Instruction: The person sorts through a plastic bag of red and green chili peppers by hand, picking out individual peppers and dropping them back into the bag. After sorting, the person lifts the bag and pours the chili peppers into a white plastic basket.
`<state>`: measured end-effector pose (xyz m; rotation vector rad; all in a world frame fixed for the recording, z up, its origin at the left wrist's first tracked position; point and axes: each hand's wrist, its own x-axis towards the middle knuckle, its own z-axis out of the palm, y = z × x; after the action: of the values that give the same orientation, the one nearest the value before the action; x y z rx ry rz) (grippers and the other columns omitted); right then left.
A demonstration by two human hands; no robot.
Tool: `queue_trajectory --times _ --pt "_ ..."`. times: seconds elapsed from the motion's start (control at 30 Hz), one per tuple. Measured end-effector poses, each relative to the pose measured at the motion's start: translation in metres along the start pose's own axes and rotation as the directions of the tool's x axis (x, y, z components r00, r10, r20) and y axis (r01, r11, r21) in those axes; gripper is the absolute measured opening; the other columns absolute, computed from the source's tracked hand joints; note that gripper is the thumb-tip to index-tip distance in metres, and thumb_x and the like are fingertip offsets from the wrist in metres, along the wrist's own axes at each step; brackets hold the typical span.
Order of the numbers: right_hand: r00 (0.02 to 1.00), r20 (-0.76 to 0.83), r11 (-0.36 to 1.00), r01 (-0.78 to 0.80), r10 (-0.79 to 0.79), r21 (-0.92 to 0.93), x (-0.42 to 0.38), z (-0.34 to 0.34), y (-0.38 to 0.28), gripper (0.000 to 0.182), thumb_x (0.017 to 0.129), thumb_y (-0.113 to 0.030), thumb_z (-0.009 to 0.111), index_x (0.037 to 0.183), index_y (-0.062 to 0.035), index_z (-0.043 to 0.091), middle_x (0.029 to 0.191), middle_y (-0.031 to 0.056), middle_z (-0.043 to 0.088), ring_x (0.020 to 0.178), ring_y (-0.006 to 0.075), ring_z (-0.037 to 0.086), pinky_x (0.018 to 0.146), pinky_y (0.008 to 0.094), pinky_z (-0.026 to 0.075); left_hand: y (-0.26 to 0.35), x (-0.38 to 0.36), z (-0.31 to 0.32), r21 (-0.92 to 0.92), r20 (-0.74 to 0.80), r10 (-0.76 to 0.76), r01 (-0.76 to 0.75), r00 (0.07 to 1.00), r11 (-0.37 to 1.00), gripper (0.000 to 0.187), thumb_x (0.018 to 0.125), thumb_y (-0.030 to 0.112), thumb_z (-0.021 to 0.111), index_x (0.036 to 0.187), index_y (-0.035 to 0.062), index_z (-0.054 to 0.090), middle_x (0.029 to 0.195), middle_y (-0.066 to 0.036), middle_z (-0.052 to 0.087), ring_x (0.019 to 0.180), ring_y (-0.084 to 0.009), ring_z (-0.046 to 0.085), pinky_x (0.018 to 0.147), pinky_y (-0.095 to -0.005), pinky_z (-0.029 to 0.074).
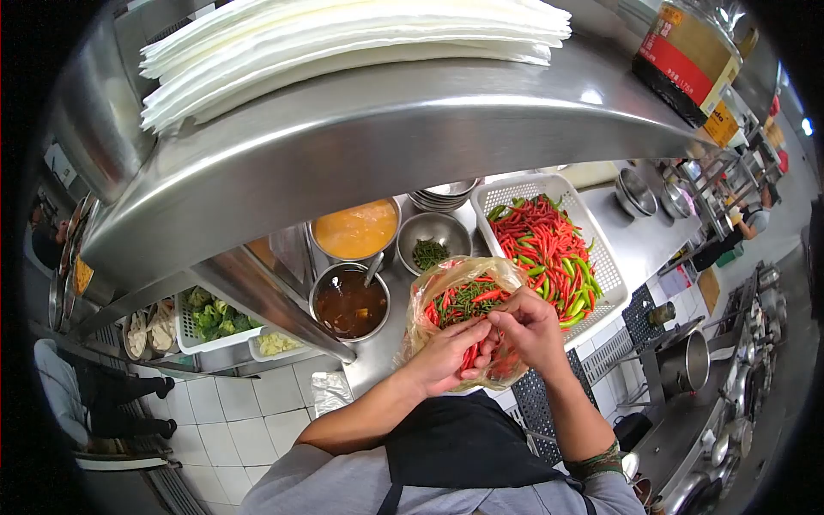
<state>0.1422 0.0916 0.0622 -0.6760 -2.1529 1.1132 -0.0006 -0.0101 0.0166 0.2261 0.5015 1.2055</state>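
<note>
Above a clear plastic bag [415, 330] holding red chili peppers and green stems, both of my hands meet. My left hand [448, 356] is closed around a few red chili peppers [469, 355], partly hidden by its fingers. Thumb and fingertips of my right hand [532, 330] are pinched together right beside the left thumb; what they pinch is too small to make out. Just beyond the bag stands a white perforated basket [611, 279] heaped with red and green chili peppers [549, 249]. A metal bowl [457, 230] with green stems [430, 253] is behind the bag.
Left of the bag are a pot of dark sauce [350, 300] with a ladle and a pot of orange liquid [356, 230]. A steel shelf [412, 129] overhangs the counter, carrying folded white cloths [343, 43] and a large bottle [687, 64]. Another person [755, 223] stands far right.
</note>
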Motion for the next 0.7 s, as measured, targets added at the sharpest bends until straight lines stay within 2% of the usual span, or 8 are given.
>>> queue_trajectory --times 0.03,0.13,0.23,0.27,0.4,0.5,0.6,0.7 --pt "0.988 -0.039 0.955 0.133 -0.148 -0.264 0.000 0.001 0.001 0.009 0.087 -0.008 0.070 0.086 0.0004 0.067 0.076 0.0082 0.060 0.067 0.0189 0.063 0.058 0.0307 0.049 -0.002 0.001 0.000 -0.045 -0.022 0.000 -0.001 1.000 0.999 0.023 0.104 0.032 0.050 0.104 0.0104 0.057 0.078 0.001 0.051 0.063 -0.0071 0.049 0.045 -0.0204 0.033" --pt "0.946 -0.156 0.869 0.187 -0.285 -0.458 -0.004 0.015 -0.002 0.007 0.080 -0.005 0.073 0.086 -0.0026 0.068 0.075 0.0123 0.057 0.072 0.0273 0.065 0.062 0.0359 0.050 -0.003 0.004 0.001 -0.076 -0.069 0.012 -0.018 0.998 0.997 0.023 0.104 0.031 0.048 0.100 0.0091 0.055 0.080 -0.001 0.052 0.063 -0.0094 0.048 0.045 -0.0214 0.033" --pt "0.985 -0.101 0.915 0.087 -0.137 -0.394 0.009 0.005 0.002 0.008 0.081 -0.008 0.071 0.089 -0.0041 0.069 0.083 0.0135 0.061 0.078 0.0319 0.065 0.068 0.0419 0.052 0.002 -0.002 0.004 0.048 -0.120 0.073 -0.068 0.990 0.997 0.023 0.104 0.031 0.049 0.100 0.0091 0.056 0.079 -0.001 0.053 0.064 -0.0094 0.048 0.046 -0.0218 0.033" --pt "0.999 0.036 0.900 0.022 -0.007 -0.436 0.011 -0.003 0.008 0.018 0.083 -0.011 0.067 0.101 -0.0060 0.068 0.095 0.0141 0.062 0.085 0.0341 0.065 0.075 0.0454 0.053 0.004 -0.004 0.001 0.062 -0.119 0.088 -0.081 0.989 0.995 0.023 0.103 0.029 0.049 0.106 0.0078 0.059 0.079 -0.001 0.054 0.063 -0.0097 0.048 0.046 -0.0221 0.033" --pt "0.980 0.170 0.774 0.027 0.105 -0.633 0.020 0.001 0.043 0.031 0.085 -0.011 0.057 0.115 -0.0104 0.063 0.112 0.0161 0.060 0.096 0.0353 0.065 0.079 0.0451 0.054 0.012 -0.007 -0.009 0.099 -0.124 0.118 -0.106 0.985 0.989 0.029 0.101 0.026 0.049 0.121 0.0056 0.057 0.079 -0.003 0.055 0.063 -0.0115 0.050 0.045 -0.0230 0.033" --pt "0.967 0.196 0.761 0.005 0.160 -0.648 0.026 0.011 0.048 0.028 0.087 -0.010 0.050 0.112 -0.0091 0.064 0.118 0.0174 0.059 0.095 0.0361 0.066 0.079 0.0462 0.054 0.015 -0.004 -0.018 0.063 -0.150 0.092 -0.083 0.984 0.995 0.031 0.101 0.029 0.047 0.119 0.0063 0.057 0.081 -0.005 0.057 0.062 -0.0146 0.051 0.043 -0.0249 0.035" --pt "0.984 0.176 0.778 0.095 0.021 -0.621 0.021 0.008 0.049 0.018 0.087 -0.016 0.057 0.103 -0.0117 0.065 0.106 0.0155 0.059 0.089 0.0359 0.066 0.072 0.0487 0.054 0.016 -0.005 -0.023 0.008 -0.134 0.064 -0.063 0.989 0.998 0.033 0.102 0.037 0.048 0.107 0.0066 0.060 0.080 -0.004 0.059 0.062 -0.0155 0.054 0.044 -0.0262 0.035" --pt "0.982 0.117 0.852 0.188 -0.150 -0.488 0.014 -0.002 0.041 0.021 0.087 -0.018 0.065 0.108 -0.0157 0.066 0.101 0.0103 0.058 0.086 0.0320 0.064 0.069 0.0441 0.053 0.018 -0.004 -0.021 0.024 -0.198 0.050 -0.046 0.979 0.999 0.036 0.102 0.043 0.046 0.101 0.0093 0.059 0.078 -0.003 0.057 0.062 -0.0146 0.050 0.044 -0.0255 0.034"
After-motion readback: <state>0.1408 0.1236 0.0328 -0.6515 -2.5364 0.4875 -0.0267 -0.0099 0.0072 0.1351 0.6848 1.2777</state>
